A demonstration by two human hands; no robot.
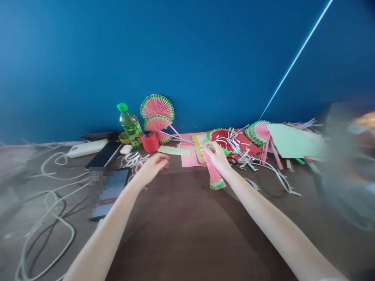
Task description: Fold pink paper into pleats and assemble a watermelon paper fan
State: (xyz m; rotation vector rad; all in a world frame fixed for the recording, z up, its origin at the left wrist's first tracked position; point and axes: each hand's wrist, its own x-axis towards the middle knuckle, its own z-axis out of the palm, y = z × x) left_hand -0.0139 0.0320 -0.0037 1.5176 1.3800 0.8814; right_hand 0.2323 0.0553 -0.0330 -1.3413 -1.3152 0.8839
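Observation:
A strip of pleated pink paper with green-and-white ends (216,171) hangs from my right hand (217,155), gripped between thumb and fingers near its upper end. My left hand (156,167) hovers over the table, its fingers loosely bent and apart, with nothing visible in them. Just behind it stands a red spool of thread (150,141). A pale green paper strip (175,151) lies between the hands. Pink paper (190,159) and a yellow-edged card (197,149) lie beside my right hand.
Finished round pleated fans (157,107) lean on the blue wall (187,58). Left are a green-capped bottle (131,127), a phone (104,154), a tablet (113,191) and a white cable (72,230). Right are paper scraps (231,140), more fans (258,132) and a blurred person (348,168).

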